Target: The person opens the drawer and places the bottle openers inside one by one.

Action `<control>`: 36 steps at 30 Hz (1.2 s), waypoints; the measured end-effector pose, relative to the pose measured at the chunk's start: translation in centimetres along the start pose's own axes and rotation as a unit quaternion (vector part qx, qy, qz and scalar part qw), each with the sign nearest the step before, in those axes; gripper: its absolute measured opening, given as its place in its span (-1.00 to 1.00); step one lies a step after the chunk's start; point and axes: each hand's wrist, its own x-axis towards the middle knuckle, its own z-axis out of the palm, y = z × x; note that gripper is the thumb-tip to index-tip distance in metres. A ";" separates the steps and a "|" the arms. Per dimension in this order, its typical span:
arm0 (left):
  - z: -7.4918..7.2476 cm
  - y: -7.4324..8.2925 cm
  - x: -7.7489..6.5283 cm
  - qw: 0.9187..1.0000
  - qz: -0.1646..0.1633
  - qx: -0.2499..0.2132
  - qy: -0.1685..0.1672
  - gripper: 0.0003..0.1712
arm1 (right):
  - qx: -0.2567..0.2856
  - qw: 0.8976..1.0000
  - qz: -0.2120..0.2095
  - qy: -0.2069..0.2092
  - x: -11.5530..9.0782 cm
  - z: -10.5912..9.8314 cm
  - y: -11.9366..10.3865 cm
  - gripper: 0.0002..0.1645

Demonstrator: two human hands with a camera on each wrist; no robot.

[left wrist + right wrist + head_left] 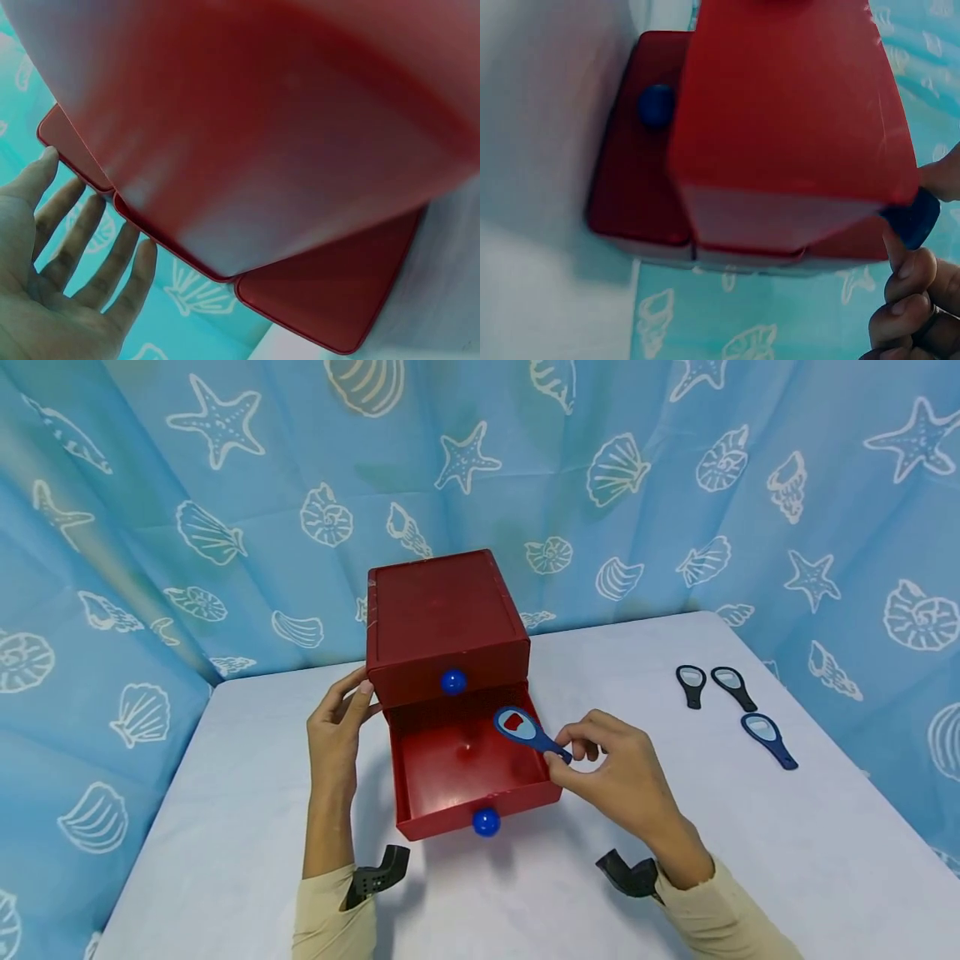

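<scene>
A red drawer cabinet (442, 610) stands on the table, one drawer (457, 768) pulled out toward me. My right hand (611, 764) pinches the handle end of a blue magnifying glass (534, 739) between thumb and fingers. The lens hangs over the right part of the drawer, with a red patch showing through it. In the right wrist view the blue handle (916, 219) shows beside the drawer's edge. My left hand (337, 718) touches the cabinet's left side. The left wrist view shows its fingers (82, 244) spread and fairly straight along the red side.
Two black magnifying glasses (692, 687) and another blue one (769, 740) lie on the white tabletop (645, 660) at the right. A blue knob (486, 822) sticks out from the drawer front. Behind the table hangs a blue curtain (525, 518) with shell prints.
</scene>
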 end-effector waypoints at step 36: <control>0.6 0.5 -0.1 1.000 -0.011 -0.019 0.000 -0.55 | -0.073 0.996 -0.019 0.053 3.7 -7.6 5.1 -0.92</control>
